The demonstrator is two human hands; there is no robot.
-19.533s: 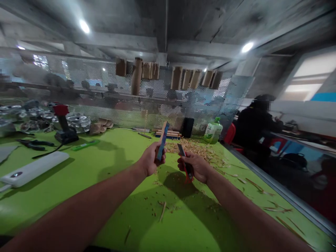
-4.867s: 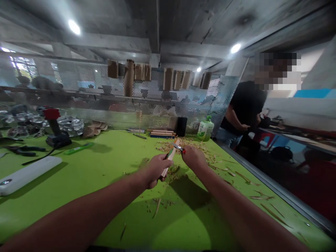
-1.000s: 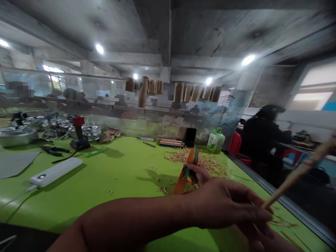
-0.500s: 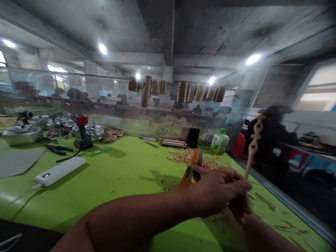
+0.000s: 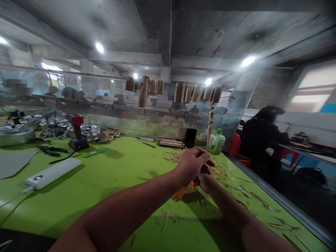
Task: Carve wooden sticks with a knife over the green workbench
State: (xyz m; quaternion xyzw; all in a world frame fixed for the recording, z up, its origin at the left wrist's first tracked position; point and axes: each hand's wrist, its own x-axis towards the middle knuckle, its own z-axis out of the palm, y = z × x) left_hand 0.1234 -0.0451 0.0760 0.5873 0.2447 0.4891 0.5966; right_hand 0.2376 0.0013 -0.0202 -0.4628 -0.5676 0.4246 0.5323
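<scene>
My left hand [image 5: 191,162] is closed, its thumb and fingers pinching a slim carved wooden stick [image 5: 210,127]. The stick stands nearly upright, its knobbly carved end on top and its lower end hidden by the hands. Just below and to the right, my right hand [image 5: 206,181] is closed against the left one; what it grips is mostly hidden. Under my left wrist, part of an orange tool [image 5: 181,193] shows, the rest covered. Which hand holds it, I cannot tell. Wood shavings [image 5: 174,156] lie on the green table [image 5: 126,168] around the hands.
On the left are a white power bank [image 5: 54,173], pliers [image 5: 54,150], a red-and-black cordless tool [image 5: 77,133] and a green cutter [image 5: 95,152]. A phone [image 5: 190,137] and a green bottle [image 5: 217,141] stand before the perforated screen [image 5: 147,122]. A person [image 5: 259,140] sits at right.
Both hands have moved left and inward with the stick, which now stands straighter in front of the bottle. The orange tool has dropped lower and is more covered. The view has turned slightly right.
</scene>
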